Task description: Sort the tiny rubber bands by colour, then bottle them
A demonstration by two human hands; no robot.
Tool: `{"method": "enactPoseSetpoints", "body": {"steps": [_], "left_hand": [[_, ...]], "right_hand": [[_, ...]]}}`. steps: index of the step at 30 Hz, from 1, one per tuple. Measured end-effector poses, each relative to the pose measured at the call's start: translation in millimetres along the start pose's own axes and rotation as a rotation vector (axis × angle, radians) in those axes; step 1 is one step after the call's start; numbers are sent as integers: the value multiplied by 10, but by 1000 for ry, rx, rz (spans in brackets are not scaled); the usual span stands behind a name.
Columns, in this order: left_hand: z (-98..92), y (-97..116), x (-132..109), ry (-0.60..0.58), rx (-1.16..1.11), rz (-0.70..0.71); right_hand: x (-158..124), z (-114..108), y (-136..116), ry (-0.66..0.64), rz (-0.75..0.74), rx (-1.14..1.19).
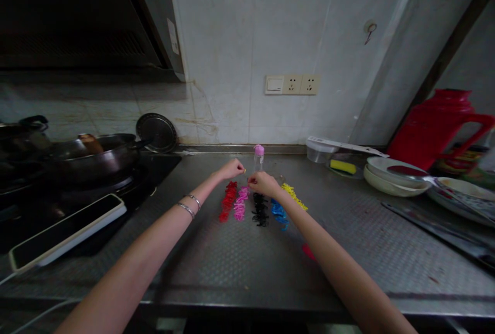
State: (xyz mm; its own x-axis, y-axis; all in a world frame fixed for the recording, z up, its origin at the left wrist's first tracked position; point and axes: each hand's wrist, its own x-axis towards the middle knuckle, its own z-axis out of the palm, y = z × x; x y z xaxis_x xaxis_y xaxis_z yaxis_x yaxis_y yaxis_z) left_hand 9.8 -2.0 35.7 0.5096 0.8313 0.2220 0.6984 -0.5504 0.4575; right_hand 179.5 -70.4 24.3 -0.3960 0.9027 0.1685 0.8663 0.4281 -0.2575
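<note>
My left hand [232,168] is closed in a pinch above the far end of a row of small red bands [228,201]. A tiny yellowish bit shows at its fingertips, too small to name. Close to it, my right hand [263,184] is also closed, its fingers bent over the far end of the black bands [260,211]; what they hold is hidden. Pink bands [241,203] lie between the red and black rows. Blue bands [279,212] and yellow bands [294,196] lie to the right, partly behind my right hand and wrist. A clear bottle with a pink cap [259,150] stands just beyond my hands.
A phone or power bank [67,231] lies by the stove at left, near a pan [96,156]. On the right are a plastic measuring cup [319,151], a yellow sponge [343,167], stacked bowls [394,182], a knife [433,231] and a red thermos [429,128]. A pink piece [308,251] lies beside my right forearm.
</note>
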Motion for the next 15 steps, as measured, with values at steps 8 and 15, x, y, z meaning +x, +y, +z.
{"method": "enactPoseSetpoints", "body": {"steps": [8, 15], "left_hand": [[-127, 42, -159, -36, 1, -32], [148, 326, 8, -94, 6, 69]], "right_hand": [[-148, -194, 386, 79, 74, 34], [-392, -324, 1001, 180, 254, 39]]}}
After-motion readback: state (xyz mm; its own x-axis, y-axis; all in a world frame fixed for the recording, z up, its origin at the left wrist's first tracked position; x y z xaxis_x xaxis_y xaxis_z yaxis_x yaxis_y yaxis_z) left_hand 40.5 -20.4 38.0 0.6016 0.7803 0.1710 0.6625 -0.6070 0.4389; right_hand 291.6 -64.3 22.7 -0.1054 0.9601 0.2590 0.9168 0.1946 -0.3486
